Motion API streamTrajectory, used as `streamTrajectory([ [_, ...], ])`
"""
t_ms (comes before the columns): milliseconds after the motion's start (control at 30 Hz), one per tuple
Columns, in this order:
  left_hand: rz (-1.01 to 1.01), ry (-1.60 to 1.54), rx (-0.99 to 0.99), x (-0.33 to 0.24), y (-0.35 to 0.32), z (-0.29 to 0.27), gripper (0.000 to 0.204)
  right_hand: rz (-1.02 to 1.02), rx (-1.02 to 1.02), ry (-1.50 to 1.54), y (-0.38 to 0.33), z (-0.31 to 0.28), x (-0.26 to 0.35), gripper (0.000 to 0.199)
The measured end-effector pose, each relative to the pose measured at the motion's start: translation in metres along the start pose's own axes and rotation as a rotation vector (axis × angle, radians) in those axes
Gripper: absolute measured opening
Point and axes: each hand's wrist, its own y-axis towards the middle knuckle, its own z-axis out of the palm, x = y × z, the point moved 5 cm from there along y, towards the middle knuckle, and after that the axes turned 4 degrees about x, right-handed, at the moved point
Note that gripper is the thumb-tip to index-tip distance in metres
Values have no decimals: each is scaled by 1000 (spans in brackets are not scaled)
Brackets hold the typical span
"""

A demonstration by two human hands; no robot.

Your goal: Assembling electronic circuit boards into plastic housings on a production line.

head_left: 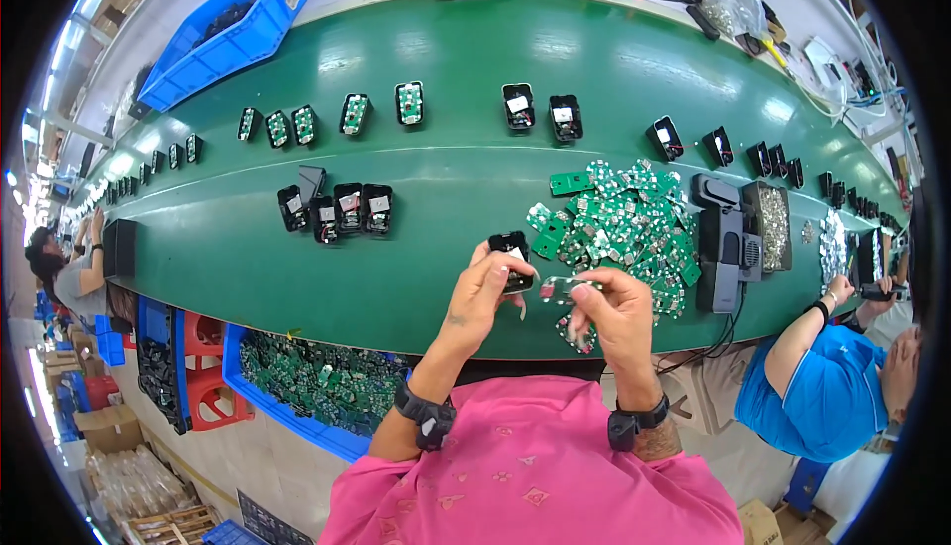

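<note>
Near the table's front edge, my left hand (481,292) is closed around a small black plastic housing (510,246), with its open side up and a pale part inside. Close beside it, my right hand (616,312) pinches a small circuit board (559,290) between thumb and fingers. The board is tilted and apart from the housing's middle; whether the edges touch I cannot tell. Just beyond my right hand spreads a heap of green circuit boards (624,223). Several black housings (349,206) stand in a cluster to the left, each with a white piece inside.
Across the green table (446,178) runs a row of housings, some with boards (410,103), others with white pieces (517,107). A grey-black device (721,248) and a tray of small parts (775,223) stand right. A blue bin (327,381) sits below. A co-worker (822,377) sits right.
</note>
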Motion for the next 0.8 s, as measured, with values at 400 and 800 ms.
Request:
streamTrajectory([
  [400,310,727,-165,-18,-11,19,13,-45,57,37,8,34,10,23],
  [800,271,644,-48,-13,-11,16,14,13,95,187,10,32,2,20],
])
